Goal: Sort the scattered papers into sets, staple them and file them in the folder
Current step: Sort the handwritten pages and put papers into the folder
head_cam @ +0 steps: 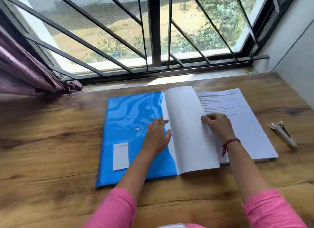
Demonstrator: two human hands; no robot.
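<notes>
Papers (237, 118) lie in a printed stack on the right half of a wooden table (51, 142), just beside a blue folder (129, 125) that lies flat and closed, its white snap button (137, 129) and a white label (120, 156) facing up; one blank sheet (188, 125) is lifted off the stack and arches leftward, its left edge overlapping the folder's right side; the right hand (216, 125), fingers curled, pinches this sheet near the middle; the left hand (157, 135) lies with fingers relaxed and straight, flat on the folder at the sheet's left edge, grasping nothing; a stapler (282, 134) rests on the table to the right of the stack, apart from it; pink sleeves (115, 210) cover both arms; a barred window (153, 32) and a purple curtain (25, 71) stand behind the table.
</notes>
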